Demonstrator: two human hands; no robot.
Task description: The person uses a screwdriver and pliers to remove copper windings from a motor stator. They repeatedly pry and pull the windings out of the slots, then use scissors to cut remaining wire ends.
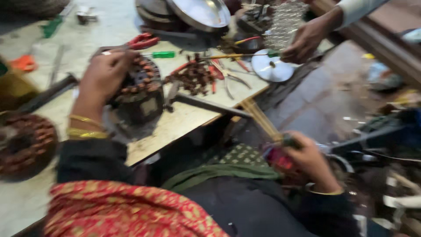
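My left hand [104,75] rests on top of a round motor stator [141,94] with copper windings, which stands on the pale workbench [193,118]. My right hand [307,158] is off the bench's right edge, low over my lap, closed around a bundle of thin yellowish sticks [261,120] and a small reddish object [280,159]. Another person's hand [305,41] reaches in from the upper right and holds a green-handled tool [245,55] over a shiny round metal lid [271,66].
A second wound stator [24,145] lies at the bench's left edge. Red-handled pliers [142,41], a green screwdriver [163,55], a pile of copper wire scraps [193,78] and a large steel bowl [199,12] crowd the far side. Cluttered floor lies to the right.
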